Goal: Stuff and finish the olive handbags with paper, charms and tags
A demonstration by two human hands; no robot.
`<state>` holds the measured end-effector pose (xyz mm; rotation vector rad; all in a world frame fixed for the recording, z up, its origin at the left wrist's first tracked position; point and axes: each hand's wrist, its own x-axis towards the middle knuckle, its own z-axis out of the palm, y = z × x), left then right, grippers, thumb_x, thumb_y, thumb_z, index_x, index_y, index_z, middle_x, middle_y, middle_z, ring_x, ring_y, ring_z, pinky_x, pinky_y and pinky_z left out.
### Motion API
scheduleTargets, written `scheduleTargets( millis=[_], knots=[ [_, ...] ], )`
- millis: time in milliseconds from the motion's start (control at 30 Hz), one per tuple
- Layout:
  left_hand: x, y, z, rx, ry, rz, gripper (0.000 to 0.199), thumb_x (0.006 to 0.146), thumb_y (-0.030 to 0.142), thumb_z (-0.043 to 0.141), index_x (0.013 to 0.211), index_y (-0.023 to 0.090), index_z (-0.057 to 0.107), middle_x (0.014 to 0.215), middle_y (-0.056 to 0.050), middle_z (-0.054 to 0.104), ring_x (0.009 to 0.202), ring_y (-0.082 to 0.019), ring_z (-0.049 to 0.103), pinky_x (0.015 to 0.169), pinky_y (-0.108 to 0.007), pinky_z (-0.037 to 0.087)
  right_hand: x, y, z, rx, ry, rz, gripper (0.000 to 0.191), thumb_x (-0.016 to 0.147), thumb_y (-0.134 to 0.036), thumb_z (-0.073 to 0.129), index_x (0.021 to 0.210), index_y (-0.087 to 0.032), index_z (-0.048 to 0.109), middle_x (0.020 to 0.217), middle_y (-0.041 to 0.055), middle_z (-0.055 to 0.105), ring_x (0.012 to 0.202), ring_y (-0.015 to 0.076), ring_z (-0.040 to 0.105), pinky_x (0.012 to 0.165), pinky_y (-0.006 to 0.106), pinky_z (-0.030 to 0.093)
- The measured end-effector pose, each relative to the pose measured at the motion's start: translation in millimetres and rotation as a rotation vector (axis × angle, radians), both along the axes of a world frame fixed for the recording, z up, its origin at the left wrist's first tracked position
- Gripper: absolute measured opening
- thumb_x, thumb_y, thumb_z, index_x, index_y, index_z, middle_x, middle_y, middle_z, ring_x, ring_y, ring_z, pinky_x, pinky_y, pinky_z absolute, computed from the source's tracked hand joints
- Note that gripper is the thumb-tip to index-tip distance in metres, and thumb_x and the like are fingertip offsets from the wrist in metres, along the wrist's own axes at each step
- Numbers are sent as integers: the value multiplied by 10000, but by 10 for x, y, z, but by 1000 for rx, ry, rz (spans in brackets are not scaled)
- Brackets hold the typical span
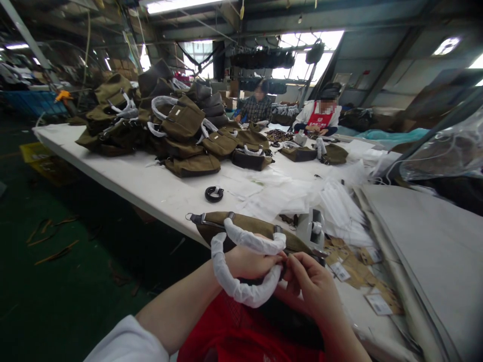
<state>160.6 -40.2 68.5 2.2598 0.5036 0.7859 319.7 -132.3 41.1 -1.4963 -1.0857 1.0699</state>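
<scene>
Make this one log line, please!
left hand: amid white-wrapped curved handles; right hand: close beside left; olive fabric bag: at white table edge

- Green floor [18, 261], dark and strewn with scraps, spreads at 8 o'clock
- A long white-topped table [113, 168] runs from below the centre toward 9 o'clock and on to the far side
- A yellow crate [33, 156] stands low at 9 o'clock, a blue bin [32, 103] at 10
- A slanting pale pole [30, 37] rises at 10 o'clock
- A bright window [199, 50] sits at 11 o'clock, a larger pane [294, 70] at 1
- A tube light [184, 5] glows between 11 and 12
- A dim grey wall [392, 68] fills 2 o'clock, near another lamp [447, 46]
</scene>
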Motion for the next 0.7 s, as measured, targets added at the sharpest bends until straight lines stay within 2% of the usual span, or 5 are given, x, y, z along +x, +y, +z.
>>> scheduleTargets(
  millis=[200, 367, 533, 700],
  knots=[
    [14, 16, -42, -12, 250, 15, 240, 927, 263, 513, 904, 156, 727, 870, -97, 717, 771, -198, 647, 797, -276, 486, -32, -11, 38, 11, -203, 15, 448, 874, -623, 502, 716, -205, 535, 560, -36, 519, 443, 103, 483, 421, 201, 394],
    [13, -48, -14, 101, 268, 99, 210, 904, 270, 532, 900, 156, 709, 895, -112, 700, 819, -237, 631, 914, -348, 446, 9, 5, 17, 24, -513, 29, 492, 931, -616, 379, 664, -216, 479, 547, -27, 528, 483, 121, 510, 482, 225, 364],
    [18, -74, -45, 177, 243, 110, 159, 869, 213, 564, 859, 149, 709, 858, -110, 687, 785, -241, 625, 900, -363, 448, 28, 35, 21, 65, -744, 50, 497, 954, -596, 329, 659, -222, 472, 562, -15, 562, 534, 143, 527, 533, 251, 327],
    [30, -80, -129, 174, 216, 111, 182, 875, 177, 538, 927, 130, 707, 834, -122, 687, 753, -250, 629, 808, -369, 475, -17, 35, 19, 102, -878, 29, 485, 963, -579, 317, 668, -225, 468, 578, -14, 568, 539, 148, 528, 537, 256, 294]
  ],
)
